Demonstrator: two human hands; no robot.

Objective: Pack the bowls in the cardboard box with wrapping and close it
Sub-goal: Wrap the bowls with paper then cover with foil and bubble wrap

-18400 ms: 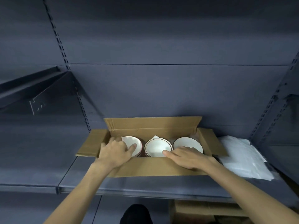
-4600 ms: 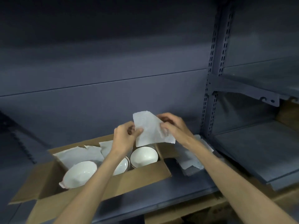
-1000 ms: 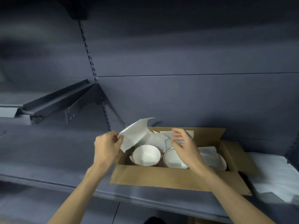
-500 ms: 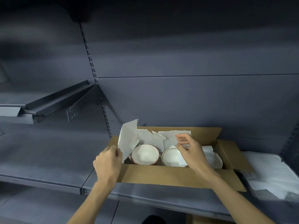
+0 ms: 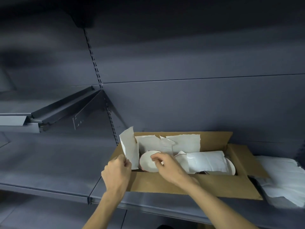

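Head cam, close, looks fwd/down at cardboard box (image 5: 189,185) on shelf (image 5: 49,179).

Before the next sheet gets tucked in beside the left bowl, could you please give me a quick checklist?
1. Left hand pinches the paper sheet: ok.
2. Right hand at the left bowl; whether it grips: cannot tell.
3. Right bowl covered by wrapping: ok.
4. Middle bowl padded: cannot tell, mostly hidden.
5. Cardboard box flaps open: ok.
6. Spare wrapping beside the box: ok.
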